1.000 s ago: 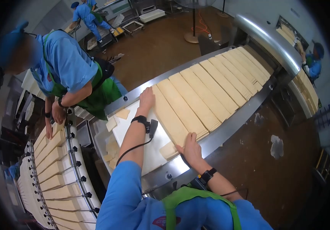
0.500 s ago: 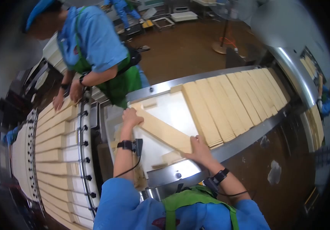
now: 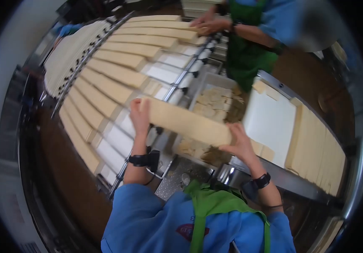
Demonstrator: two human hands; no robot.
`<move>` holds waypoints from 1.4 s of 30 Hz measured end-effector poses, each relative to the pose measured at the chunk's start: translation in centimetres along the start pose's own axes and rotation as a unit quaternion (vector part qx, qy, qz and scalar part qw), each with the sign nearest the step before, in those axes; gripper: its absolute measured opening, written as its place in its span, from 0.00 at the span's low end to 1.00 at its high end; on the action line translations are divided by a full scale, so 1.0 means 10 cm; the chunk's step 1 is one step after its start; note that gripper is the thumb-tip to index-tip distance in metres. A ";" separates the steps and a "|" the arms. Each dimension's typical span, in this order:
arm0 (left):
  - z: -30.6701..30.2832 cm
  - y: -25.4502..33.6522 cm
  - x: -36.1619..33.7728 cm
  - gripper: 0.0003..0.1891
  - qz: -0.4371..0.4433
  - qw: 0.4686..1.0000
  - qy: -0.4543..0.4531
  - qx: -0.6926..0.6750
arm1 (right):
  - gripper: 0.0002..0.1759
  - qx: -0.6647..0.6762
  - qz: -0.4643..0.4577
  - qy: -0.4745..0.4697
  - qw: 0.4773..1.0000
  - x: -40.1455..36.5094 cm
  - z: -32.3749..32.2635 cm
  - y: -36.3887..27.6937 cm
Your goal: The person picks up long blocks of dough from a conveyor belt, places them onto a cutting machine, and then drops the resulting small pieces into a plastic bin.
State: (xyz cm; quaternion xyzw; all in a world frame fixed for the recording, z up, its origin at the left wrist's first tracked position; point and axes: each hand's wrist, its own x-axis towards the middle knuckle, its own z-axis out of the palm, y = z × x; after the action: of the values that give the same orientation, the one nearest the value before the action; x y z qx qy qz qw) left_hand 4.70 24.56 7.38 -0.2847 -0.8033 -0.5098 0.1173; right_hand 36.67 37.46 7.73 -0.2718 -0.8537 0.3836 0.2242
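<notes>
A long pale dough strip [image 3: 187, 122] hangs level in the air between my two hands. My left hand [image 3: 140, 119] grips its left end, with fingers on the far side. My right hand [image 3: 240, 142] pinches the right end between thumb and fingers. Below the strip is a bin [image 3: 196, 158] of torn dough scraps [image 3: 210, 101]. Left of it, several more dough strips [image 3: 118, 74] lie side by side on a white conveyor [image 3: 164, 71]. To the right, overlapping dough strips [image 3: 316, 141] fill part of a white-surfaced metal-edged table [image 3: 270, 116].
Across the conveyor's far end a co-worker in a green apron [image 3: 249, 55] has both hands [image 3: 211, 23] at the strips. A metal rail [image 3: 180, 78] with black knobs runs along the conveyor. Small dough pieces [image 3: 266, 90] lie at the table's far corner.
My view has turned left toward the conveyor. Both hands have lifted the dough strip off the white table and carried it left, over the scrap bin.
</notes>
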 end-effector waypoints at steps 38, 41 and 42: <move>-2.33 -0.98 -1.50 0.52 -0.171 0.980 -0.098 0.011 | 0.28 0.293 0.036 -0.299 0.907 0.17 2.87 -1.85; -2.26 -1.05 -1.42 0.54 -0.158 0.982 -0.094 0.035 | 0.29 0.301 0.014 -0.302 0.904 0.18 2.88 -1.74; -2.26 -1.08 -1.41 0.54 -0.146 0.984 -0.095 0.033 | 0.30 0.309 0.032 -0.319 0.895 0.20 2.83 -1.74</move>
State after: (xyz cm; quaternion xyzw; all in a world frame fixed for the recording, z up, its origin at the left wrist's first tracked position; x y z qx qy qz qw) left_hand 7.58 -3.68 2.79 -0.2072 -0.8601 -0.4655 -0.0258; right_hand 13.42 13.94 4.47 -0.0791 -0.7083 0.7014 -0.0002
